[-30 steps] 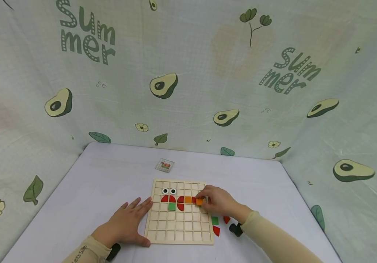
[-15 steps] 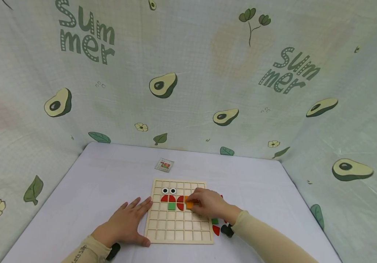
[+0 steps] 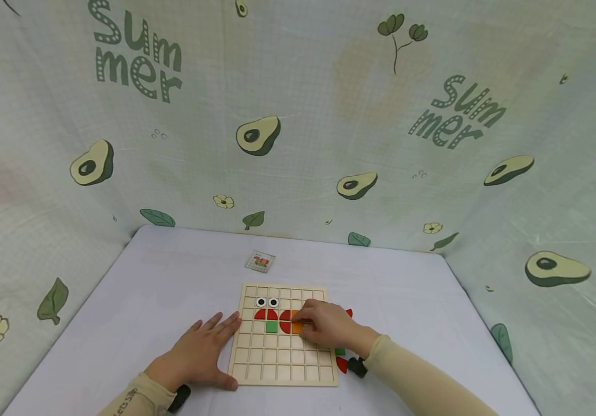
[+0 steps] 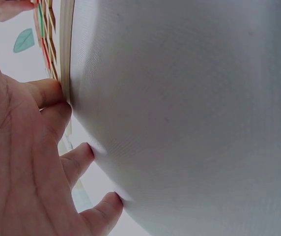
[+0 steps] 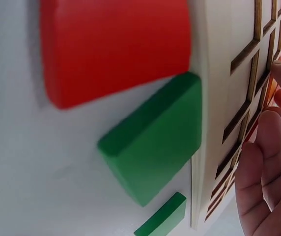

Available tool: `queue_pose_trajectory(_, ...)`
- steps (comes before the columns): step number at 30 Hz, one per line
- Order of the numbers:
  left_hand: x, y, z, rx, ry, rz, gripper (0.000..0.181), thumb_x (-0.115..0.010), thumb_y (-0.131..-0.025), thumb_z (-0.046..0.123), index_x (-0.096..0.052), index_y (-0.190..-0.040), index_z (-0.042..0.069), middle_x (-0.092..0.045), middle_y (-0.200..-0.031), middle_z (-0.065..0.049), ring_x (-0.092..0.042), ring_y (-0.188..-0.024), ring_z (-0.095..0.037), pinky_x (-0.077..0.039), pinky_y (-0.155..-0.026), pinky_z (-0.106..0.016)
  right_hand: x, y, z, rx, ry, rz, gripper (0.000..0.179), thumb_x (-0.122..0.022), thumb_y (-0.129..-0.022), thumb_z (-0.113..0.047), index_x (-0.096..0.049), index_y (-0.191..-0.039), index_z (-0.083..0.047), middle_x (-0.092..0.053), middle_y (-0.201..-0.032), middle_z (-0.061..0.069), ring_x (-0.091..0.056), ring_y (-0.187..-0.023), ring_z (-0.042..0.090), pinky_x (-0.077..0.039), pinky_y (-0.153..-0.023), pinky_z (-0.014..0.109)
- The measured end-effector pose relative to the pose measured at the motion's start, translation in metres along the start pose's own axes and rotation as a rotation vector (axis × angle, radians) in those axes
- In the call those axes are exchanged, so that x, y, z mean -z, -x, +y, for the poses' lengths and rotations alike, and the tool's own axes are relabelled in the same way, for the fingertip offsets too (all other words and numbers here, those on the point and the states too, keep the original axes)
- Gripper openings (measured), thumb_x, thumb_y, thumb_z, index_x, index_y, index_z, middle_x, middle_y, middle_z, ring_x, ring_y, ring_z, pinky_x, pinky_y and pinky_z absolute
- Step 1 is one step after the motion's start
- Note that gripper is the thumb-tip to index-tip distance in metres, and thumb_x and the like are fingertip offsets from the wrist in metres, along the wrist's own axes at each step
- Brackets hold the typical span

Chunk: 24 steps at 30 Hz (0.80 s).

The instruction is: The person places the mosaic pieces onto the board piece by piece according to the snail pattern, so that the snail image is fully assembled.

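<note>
Head view: left hand (image 3: 199, 353) lies spread, gripping nothing; right hand (image 3: 331, 325), fingers nearly together, pinches an orange square (image 3: 296, 328). Crooked pushing could bump the red piece (image 3: 285, 327) beside those fingertips.

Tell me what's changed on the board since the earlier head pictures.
The right hand, still at its orange tile, has moved left over the board, bringing that tile to just right of the lower red quarter piece. The left hand has stayed at the board's left edge; the eye tiles and the board's green square haven't moved.
</note>
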<state>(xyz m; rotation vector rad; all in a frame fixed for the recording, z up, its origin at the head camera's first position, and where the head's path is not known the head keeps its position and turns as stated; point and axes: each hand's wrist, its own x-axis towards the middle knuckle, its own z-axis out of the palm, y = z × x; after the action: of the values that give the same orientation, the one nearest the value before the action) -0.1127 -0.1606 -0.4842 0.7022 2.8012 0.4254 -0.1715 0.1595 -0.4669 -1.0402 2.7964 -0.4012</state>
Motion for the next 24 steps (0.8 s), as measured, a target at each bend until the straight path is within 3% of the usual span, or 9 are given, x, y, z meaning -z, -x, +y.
queue_pose_trajectory(13,0.001,0.000,0.001,0.004,0.000,0.002,0.122,-0.076,-0.057,0.079,-0.041,-0.152,0.011,-0.034,-0.159,-0.002,-0.028,-0.144,-0.039,-0.027,-0.108,-0.067,0.007,0.006,0.008,-0.024,-0.030,0.026,0.027,-0.072,-0.089,-0.022,-0.074,-0.116,-0.022,-0.062,-0.104,-0.010,-0.051,-0.076,0.004,-0.047,-0.068,0.024)
queue_pose_trajectory(20,0.002,0.001,0.002,-0.002,0.007,0.008,0.121,-0.077,-0.058,0.077,-0.042,-0.152,0.010,-0.035,-0.159,-0.003,-0.029,-0.144,-0.039,-0.027,-0.108,-0.067,0.020,0.025,0.034,-0.135,-0.051,0.061,0.030,-0.074,-0.088,-0.020,-0.073,-0.118,-0.018,-0.062,-0.105,-0.006,-0.050,-0.068,0.005,-0.047,-0.060,0.024)
queue_pose_trajectory(24,0.002,0.002,0.002,-0.002,0.011,0.011,0.120,-0.078,-0.058,0.076,-0.042,-0.151,0.009,-0.035,-0.159,-0.003,-0.029,-0.143,-0.040,-0.027,-0.108,-0.068,0.024,0.039,0.052,-0.200,-0.027,0.075,0.034,-0.076,-0.087,-0.019,-0.071,-0.120,-0.015,-0.062,-0.110,-0.003,-0.052,-0.072,0.008,-0.048,-0.064,0.025)
